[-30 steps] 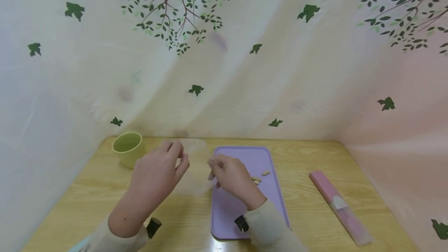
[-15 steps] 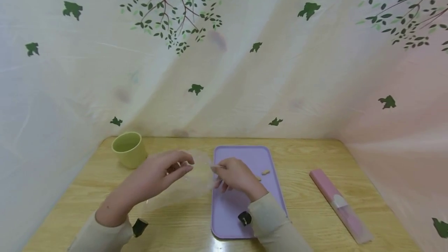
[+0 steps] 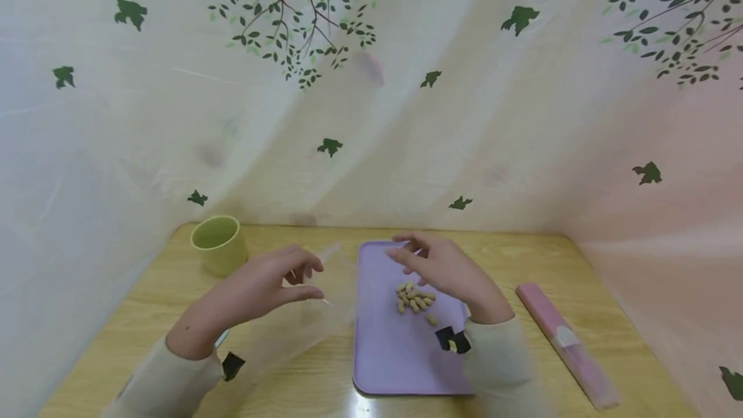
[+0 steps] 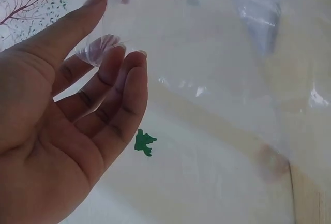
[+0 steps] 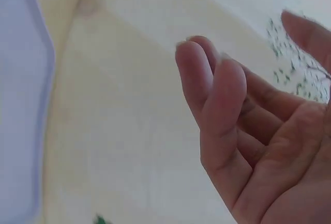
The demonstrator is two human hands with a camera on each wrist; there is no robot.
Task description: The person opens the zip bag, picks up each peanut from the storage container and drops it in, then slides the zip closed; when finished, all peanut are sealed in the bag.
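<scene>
A thin, clear plastic bag (image 3: pixel 333 315) hangs from the fingers of my left hand (image 3: pixel 261 286), left of the purple tray (image 3: pixel 386 357). In the left wrist view, the left hand (image 4: pixel 77 105) has curved fingers, with the film (image 4: pixel 207 63) bunched at their tips. Over the tray's far right part is my right hand (image 3: pixel 455 276), fingers loosely bent and apart. Nothing shows in the right hand (image 5: pixel 258 136) in the right wrist view. Several peanuts (image 3: pixel 413 302) lie together on the tray, with a single one (image 3: pixel 431 319) just nearer.
A green cup (image 3: pixel 223 251) stands at the back left of the wooden table (image 3: pixel 302 366). On the right lies a long pink packet (image 3: pixel 565 340) with a white band. Behind the table hangs a pale cloth (image 3: pixel 371 166) printed with leaves and branches.
My right hand has let go of the film and moved right, across the tray, uncovering the peanuts. My left hand has lowered slightly from its first position, still with the bag.
</scene>
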